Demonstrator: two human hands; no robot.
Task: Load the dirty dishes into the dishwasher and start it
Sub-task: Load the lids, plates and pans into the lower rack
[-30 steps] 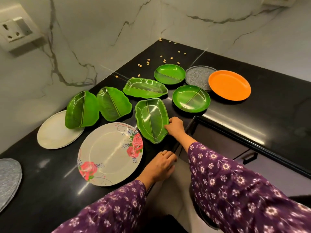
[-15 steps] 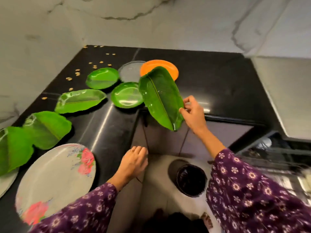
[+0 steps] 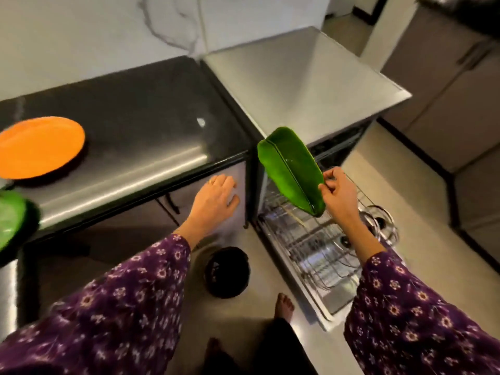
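Now the right hand (image 3: 336, 194) pinches the green leaf plate's (image 3: 290, 169) lower edge above the dishwasher rack (image 3: 305, 239); the left hand (image 3: 215, 203) hangs relaxed, holding nothing.

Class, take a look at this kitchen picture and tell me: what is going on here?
A person is loading the dishwasher. The right hand pinches a green leaf-shaped plate by its edge, tilted, above the pulled-out wire rack; it is not yet in. The left hand is open below the edge of the black counter, where an orange plate lies.
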